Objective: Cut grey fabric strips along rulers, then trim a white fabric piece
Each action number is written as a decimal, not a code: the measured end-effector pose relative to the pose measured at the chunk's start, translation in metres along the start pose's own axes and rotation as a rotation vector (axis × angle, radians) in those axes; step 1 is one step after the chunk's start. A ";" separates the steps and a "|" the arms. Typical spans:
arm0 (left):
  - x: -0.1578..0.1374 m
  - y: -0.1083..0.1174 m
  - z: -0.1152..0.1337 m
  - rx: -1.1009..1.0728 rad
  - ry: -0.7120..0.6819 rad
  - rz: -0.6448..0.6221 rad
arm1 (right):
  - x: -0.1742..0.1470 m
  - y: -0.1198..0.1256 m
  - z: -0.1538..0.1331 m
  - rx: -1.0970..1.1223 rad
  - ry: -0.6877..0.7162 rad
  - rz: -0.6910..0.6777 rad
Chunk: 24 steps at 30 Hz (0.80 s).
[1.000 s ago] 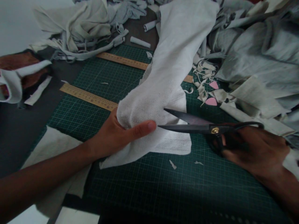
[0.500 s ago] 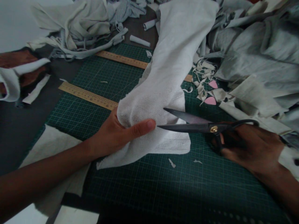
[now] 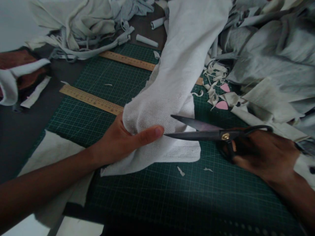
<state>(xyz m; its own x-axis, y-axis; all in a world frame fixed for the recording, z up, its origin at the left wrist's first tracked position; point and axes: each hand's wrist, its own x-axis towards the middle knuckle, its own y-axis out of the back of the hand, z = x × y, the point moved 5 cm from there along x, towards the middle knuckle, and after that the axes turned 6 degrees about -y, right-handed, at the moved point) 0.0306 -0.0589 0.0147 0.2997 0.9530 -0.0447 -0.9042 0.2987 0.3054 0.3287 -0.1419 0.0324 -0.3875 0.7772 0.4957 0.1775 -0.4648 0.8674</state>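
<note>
A long piece of white fabric (image 3: 182,62) runs from the top of the view down to the middle of the green cutting mat (image 3: 221,193). My left hand (image 3: 130,137) grips its lower part, thumb on top and fingers hidden beneath the cloth. In my right hand (image 3: 268,154) is a pair of black-handled scissors (image 3: 197,134), its two blades spread apart. The blades point left over the fabric, with the lower tip close to my left thumb. From this view I cannot tell whether any cloth lies between them.
Two wooden rulers (image 3: 91,98) lie across the mat. Small fabric scraps (image 3: 215,72) and pink chalk pieces (image 3: 221,105) sit to the right, beside heaped grey cloth (image 3: 278,59). Another cloth heap (image 3: 88,23) is at the upper left. A pale cloth piece (image 3: 59,154) lies under my left forearm.
Almost nothing differs. The view has shifted slightly, and both hands, the fabric and the spread scissors keep nearly the same positions.
</note>
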 end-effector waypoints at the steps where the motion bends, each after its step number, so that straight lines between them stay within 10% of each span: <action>1: 0.000 -0.001 0.001 -0.007 -0.006 -0.009 | 0.000 0.000 0.000 -0.002 0.001 -0.002; 24: -0.003 0.003 0.003 0.000 -0.071 0.009 | 0.002 0.001 -0.002 0.007 -0.005 0.022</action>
<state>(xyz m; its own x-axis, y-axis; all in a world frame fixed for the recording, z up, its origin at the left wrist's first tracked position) 0.0280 -0.0611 0.0191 0.3125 0.9496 0.0258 -0.9070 0.2902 0.3051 0.3265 -0.1419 0.0341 -0.3788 0.7688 0.5152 0.1925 -0.4791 0.8564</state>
